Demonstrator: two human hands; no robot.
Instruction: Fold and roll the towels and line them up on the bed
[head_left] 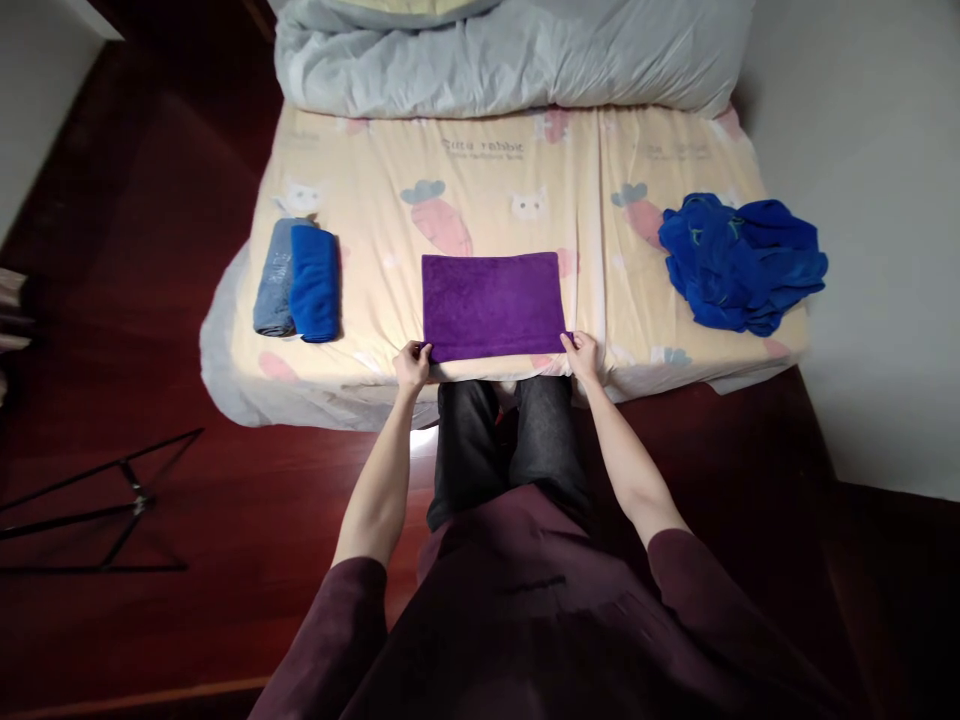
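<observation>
Your purple cloth (491, 305) lies flat on the bed (360, 215), nr the front edge. L hand (412, 366) pinches its near L corner, R hand (583, 356) the near R, fingers closed on fabric. Bundled already: grey roll (271, 290) & blue roll (315, 285), to L. Not yet: purple, plus crumpled blue pile (742, 265), far R.

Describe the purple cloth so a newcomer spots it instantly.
Find the bed with the carrot-print sheet. At its near edge, with the grey roll and blue roll to the left and the crumpled blue heap to the right, the left hand and right hand pinch near corners of the purple cloth. Unlike those three, it is purple and flat.
</observation>
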